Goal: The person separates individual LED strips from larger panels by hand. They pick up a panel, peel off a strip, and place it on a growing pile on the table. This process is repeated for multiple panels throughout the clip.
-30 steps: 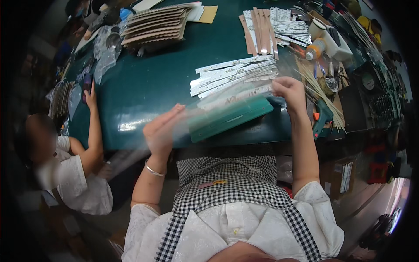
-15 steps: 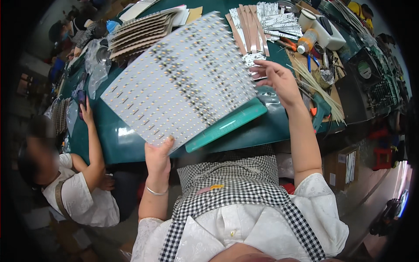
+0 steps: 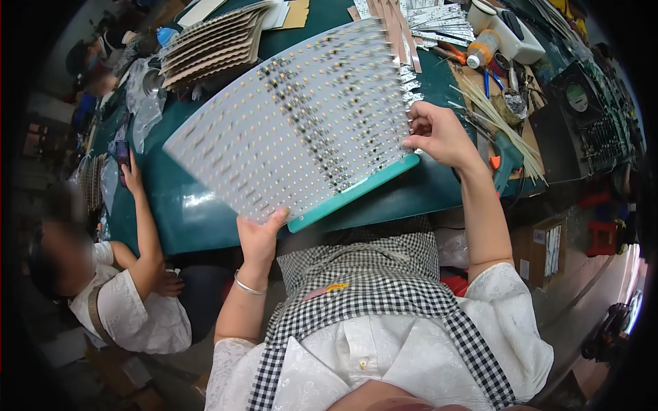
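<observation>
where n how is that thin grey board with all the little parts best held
Probably by two opposite edges of the grey board, coming from left and right: it looks flat and thin, and small parts crowd its face. The left hand has its thumb over the near corner; the right hand is at the right edge.

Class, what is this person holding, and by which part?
A dotted grey panel. The left hand grips its near corner; the right hand is at its right edge, but whether it grips cannot be told.
</observation>
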Tool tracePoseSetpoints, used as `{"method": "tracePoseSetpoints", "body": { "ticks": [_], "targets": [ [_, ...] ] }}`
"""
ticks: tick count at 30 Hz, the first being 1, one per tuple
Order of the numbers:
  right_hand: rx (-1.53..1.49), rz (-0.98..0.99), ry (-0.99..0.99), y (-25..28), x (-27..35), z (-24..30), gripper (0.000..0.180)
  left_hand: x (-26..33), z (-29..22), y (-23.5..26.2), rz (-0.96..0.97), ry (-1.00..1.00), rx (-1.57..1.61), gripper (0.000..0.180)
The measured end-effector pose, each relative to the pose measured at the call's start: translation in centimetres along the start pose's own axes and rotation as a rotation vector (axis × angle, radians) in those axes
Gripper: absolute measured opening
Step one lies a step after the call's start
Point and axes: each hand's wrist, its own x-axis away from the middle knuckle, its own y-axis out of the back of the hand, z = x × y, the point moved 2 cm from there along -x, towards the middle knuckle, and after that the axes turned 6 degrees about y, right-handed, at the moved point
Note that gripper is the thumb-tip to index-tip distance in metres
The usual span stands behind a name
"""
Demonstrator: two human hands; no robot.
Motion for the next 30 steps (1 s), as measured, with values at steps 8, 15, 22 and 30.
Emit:
{"method": "tracePoseSetpoints", "body": {
  "ticks": [8,15,22,30],
  "targets": [
    [0.418,-0.325,0.417,-1.0,3.2,0.6,0.026,1.8,-1.0,-1.1,0.118,-0.58,-0.579,0.018],
    [-0.087,-0.38,0.163,-3.0,4.5,-1.0,0.028,0.2,-0.2,-0.4,0.167,-0.725,-0.526,0.021],
    [-0.364,-0.244,-0.077,-0.7,1.9,-1.3,0.016,-0.5,-1.1,-0.7,-0.009,-0.373,0.133,0.027],
    [-0.177,-0.39,-0.052,3.1,-5.7,-6.4,0.017,-1.5,-3.8,0.7,-0.267,-0.248,0.341,0.034]
  ]
}}
